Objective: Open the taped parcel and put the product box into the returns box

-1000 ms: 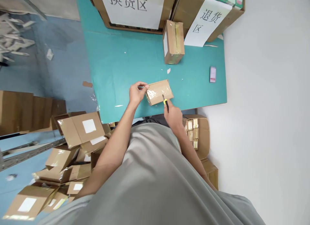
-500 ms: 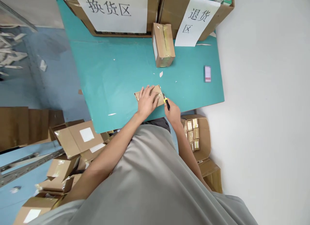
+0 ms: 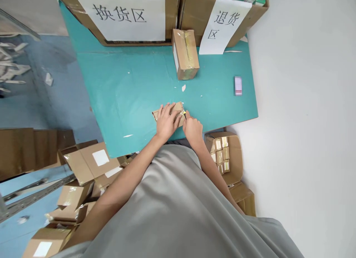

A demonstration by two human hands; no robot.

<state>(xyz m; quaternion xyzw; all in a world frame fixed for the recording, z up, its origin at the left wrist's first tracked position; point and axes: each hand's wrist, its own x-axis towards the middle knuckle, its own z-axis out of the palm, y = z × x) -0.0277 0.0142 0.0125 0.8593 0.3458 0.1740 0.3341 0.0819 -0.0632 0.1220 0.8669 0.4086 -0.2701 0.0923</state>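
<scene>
Small brown cardboard box [image 3: 178, 107] near the edge of the teal-topped desk [image 3: 119, 87]
The left hand [image 3: 166, 122] lies across its top, fingers spread; the right hand [image 3: 193, 129] grips a slim black-and-yellow cutter [image 3: 184, 113] (mostly hidden from view) at the box's right end.

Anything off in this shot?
White scraps litter the teal table, looking like stray debris, and cartons lie heaped at odd angles to its left, untidy. The small box is partly covered by the left hand, so damage there is hard to tell.
</scene>
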